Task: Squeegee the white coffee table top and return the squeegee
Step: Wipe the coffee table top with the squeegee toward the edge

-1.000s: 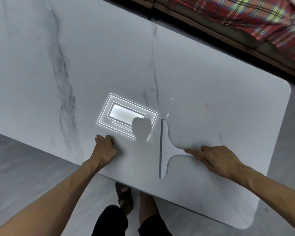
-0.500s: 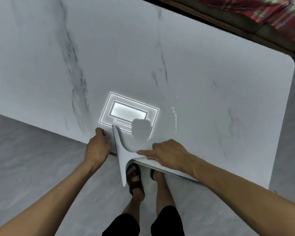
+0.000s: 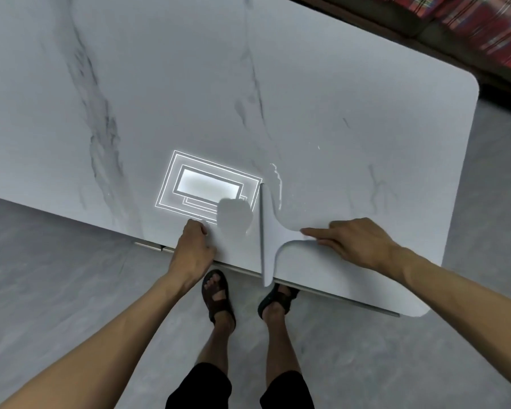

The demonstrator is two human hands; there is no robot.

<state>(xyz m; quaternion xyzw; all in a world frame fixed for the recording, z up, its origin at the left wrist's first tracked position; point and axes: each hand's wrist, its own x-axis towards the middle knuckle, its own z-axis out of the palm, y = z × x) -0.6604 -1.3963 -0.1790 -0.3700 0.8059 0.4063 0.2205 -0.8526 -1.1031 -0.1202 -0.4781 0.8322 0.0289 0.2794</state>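
Right hand (image 3: 355,244) clamps the white T-shaped squeegee (image 3: 268,231) by its handle — index finger straight; left hand (image 3: 194,246) rests its fingers, curled together, on the white veined counter (image 3: 337,98).

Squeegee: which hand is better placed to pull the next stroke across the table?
Right. The right hand holds the squeegee by its handle, blade beside the water streak; the left hand rests on the table edge, off the tool.

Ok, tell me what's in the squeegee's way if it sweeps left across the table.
Only the left hand, resting on the coffee table's near edge, a gap away from the squeegee blade. Beyond it, just a light reflection on the top. The right hand holds the handle.
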